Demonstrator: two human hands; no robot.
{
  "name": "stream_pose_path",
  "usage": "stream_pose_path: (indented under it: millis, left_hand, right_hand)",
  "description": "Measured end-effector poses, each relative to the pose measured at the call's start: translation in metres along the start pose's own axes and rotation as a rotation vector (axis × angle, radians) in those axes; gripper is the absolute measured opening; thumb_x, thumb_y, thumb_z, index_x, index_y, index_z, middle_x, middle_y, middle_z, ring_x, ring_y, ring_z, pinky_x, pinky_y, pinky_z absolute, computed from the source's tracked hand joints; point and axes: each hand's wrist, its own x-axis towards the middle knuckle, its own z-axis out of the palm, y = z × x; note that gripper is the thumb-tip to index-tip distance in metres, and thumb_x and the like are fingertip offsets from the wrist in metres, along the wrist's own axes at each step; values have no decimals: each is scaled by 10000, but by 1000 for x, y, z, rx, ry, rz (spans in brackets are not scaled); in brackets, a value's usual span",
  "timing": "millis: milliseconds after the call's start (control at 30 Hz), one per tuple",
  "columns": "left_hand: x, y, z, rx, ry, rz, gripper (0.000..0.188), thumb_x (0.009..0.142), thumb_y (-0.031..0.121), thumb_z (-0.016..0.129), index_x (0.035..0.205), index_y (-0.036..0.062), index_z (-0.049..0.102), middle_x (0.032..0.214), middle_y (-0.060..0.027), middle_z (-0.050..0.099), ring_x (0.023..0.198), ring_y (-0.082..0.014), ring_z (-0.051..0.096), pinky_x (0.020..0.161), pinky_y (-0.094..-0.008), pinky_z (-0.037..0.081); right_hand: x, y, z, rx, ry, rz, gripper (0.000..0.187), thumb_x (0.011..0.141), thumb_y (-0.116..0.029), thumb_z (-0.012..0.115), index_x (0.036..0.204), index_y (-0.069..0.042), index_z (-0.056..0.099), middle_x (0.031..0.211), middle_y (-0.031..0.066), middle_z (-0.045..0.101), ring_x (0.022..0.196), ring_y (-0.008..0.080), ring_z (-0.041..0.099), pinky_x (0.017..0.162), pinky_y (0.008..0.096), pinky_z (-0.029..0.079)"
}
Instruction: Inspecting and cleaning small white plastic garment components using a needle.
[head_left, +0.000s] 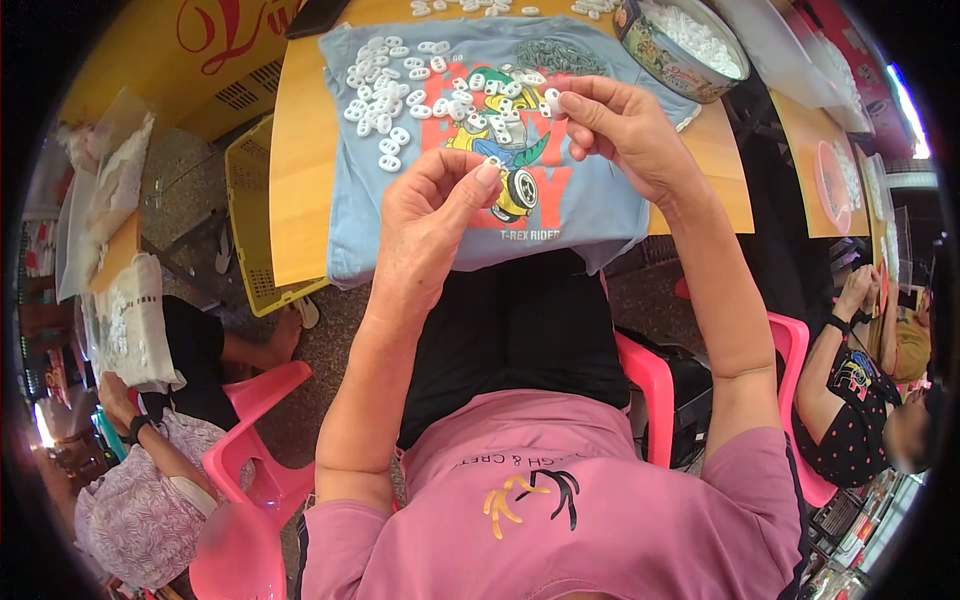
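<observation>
Over a blue printed T-shirt (355,220) spread on the table, my left hand (430,205) pinches a small white plastic piece (492,162) between thumb and forefinger. Higher and to the right, my right hand (625,130) grips another white oval piece (552,99) by its fingertips. The two hands are apart. Many loose white oval pieces with two holes (378,100) lie scattered on the cloth beyond my left hand. Behind my right hand sits a heap of small dark grey-green metal-looking parts (560,57), too small to make out singly.
A round tin (675,72) filled with white pieces stands at the table's far right. Wooden table (720,170) shows around the cloth. A yellow crate (255,210) is on the left. Pink chairs (265,440) and people working at other tables flank me on both sides.
</observation>
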Motion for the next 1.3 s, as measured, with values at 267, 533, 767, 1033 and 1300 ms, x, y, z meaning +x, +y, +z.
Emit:
stream_pose_path:
  millis: [267,533,767,1033,1300]
  left_hand:
    - [4,3,14,-48,-11,-30,165,902,156,675,976,14,632,853,-10,643,797,-74,589,736,-231,481]
    - [6,2,22,-210,58,116,194,889,137,692,1012,-8,651,935,-54,679,834,-97,606,766,-238,483]
    - [2,3,25,-185,54,117,172,896,118,678,1008,-10,652,956,-72,684,879,-115,622,797,-255,496]
    - [2,4,27,-260,-10,111,163,910,107,654,994,-28,621,988,-154,695,897,-168,663,837,-297,523]
    - [-2,-2,27,-142,-25,90,167,910,126,661,986,-19,628,1017,-141,693,869,-131,640,805,-273,512]
  right_hand:
    - [-17,-6,11,181,-97,39,242,940,-178,630,1113,-8,630,891,22,636,607,43,521,592,226,493]
    - [-33,-9,21,180,-57,-24,359,929,-162,642,1237,14,587,900,36,649,624,39,545,576,216,504]
    - [-42,-1,36,82,68,-160,271,899,-124,679,1110,35,623,882,79,663,625,69,594,570,215,520]
    - [-54,14,34,13,115,-199,223,892,-110,686,1053,35,633,850,84,661,592,73,573,541,213,499]
    - [-63,13,31,254,228,-141,220,896,-107,673,1069,26,646,894,86,687,578,72,567,542,221,508]
